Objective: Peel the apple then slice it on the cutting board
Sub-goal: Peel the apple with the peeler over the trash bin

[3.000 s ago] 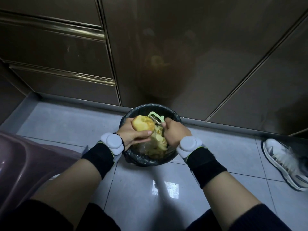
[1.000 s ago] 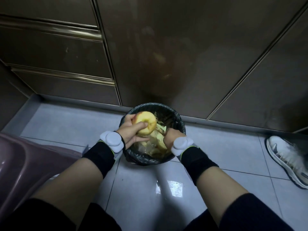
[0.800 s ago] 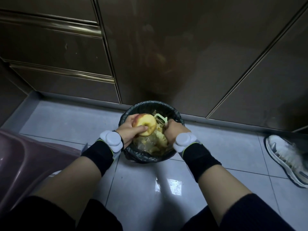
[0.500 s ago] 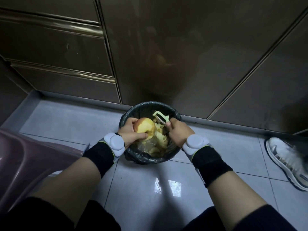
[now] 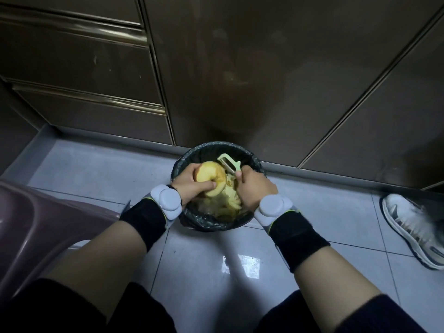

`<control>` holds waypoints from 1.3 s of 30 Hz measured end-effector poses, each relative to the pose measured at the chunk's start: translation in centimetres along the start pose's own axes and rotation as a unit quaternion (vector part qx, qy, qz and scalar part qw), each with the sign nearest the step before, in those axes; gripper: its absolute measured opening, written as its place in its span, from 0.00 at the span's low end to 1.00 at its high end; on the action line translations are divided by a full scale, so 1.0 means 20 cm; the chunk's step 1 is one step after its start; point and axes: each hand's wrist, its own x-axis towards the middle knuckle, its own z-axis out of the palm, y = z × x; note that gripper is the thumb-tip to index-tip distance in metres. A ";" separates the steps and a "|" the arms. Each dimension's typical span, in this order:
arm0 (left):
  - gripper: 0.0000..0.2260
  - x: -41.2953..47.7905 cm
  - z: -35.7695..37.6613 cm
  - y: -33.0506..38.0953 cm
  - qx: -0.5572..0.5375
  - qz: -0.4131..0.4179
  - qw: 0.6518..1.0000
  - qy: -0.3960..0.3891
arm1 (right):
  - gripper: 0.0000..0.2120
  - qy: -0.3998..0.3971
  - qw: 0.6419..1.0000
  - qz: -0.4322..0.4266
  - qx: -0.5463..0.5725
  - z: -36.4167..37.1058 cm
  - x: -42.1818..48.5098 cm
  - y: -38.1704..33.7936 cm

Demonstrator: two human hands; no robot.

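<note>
One apple fills the left hand; right hand grips peeler over bin.

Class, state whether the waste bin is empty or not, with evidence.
Not empty: yellowish peelings lie heaped inside the black-lined waste bin.

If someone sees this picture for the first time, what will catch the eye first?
The yellow apple stands out at the centre, gripped by the left hand above a black-lined bin. The right hand holds a pale green peeler at its upper right. A white shoe is at the right edge.
</note>
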 end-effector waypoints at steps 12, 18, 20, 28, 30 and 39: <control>0.24 -0.07 0.01 0.00 -0.048 -0.094 0.994 0.029 | 0.12 -0.027 0.995 -0.008 0.101 0.00 -0.06 -0.06; 0.27 -0.03 -0.02 0.08 -0.028 -0.065 0.997 0.031 | 0.13 -0.005 0.998 0.004 0.068 -0.01 -0.05 -0.04; 0.25 -0.02 -0.04 0.08 -0.029 -0.060 0.998 0.020 | 0.14 -0.014 0.998 0.027 0.049 0.00 -0.05 0.00; 0.35 -0.02 -0.08 0.10 -0.026 -0.018 0.996 -0.081 | 0.16 -0.053 0.980 0.033 0.191 0.03 0.04 0.08; 0.35 -0.04 -0.05 0.12 -0.008 0.015 0.990 -0.143 | 0.16 -0.067 0.978 0.033 0.193 0.05 0.06 0.07; 0.36 0.00 -0.01 0.10 0.005 0.025 0.990 -0.140 | 0.14 -0.057 0.971 0.034 0.232 0.06 0.11 0.09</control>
